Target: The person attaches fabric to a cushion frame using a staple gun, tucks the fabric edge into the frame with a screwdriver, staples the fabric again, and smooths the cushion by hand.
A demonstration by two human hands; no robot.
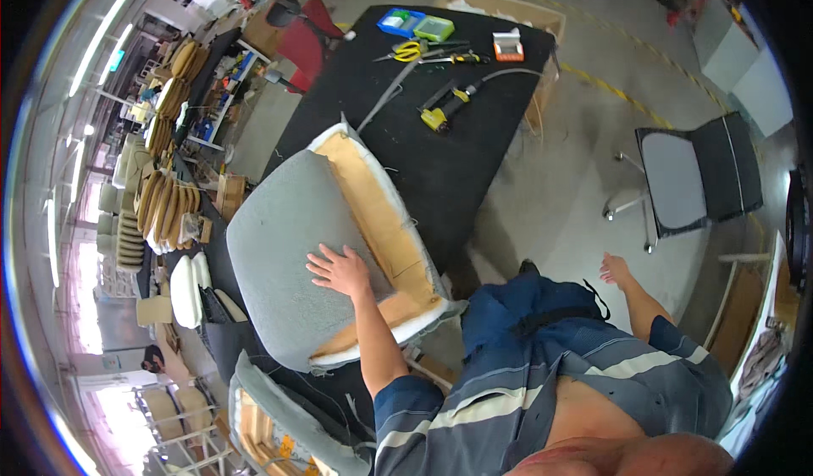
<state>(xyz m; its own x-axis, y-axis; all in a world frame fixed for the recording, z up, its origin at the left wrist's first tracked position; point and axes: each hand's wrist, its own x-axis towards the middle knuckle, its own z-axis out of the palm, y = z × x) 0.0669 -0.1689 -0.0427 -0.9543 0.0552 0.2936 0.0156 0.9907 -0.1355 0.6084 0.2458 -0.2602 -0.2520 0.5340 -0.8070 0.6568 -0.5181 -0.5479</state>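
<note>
Grey-covered seat shell (292, 256) overhangs the bench's (474, 137) near left corner, left hand (341, 270) flat on it with fingers spread, grasping nothing, right hand (616, 269) open off the bench; steady pressing should keep fabric smooth against the foam (377, 213).

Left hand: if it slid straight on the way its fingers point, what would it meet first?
The left hand lies flat on the grey fabric of the seat shell, fingers pointing up-left. It would only cross more fabric toward the shell's far rounded edge; nothing else shows in that line.
</note>
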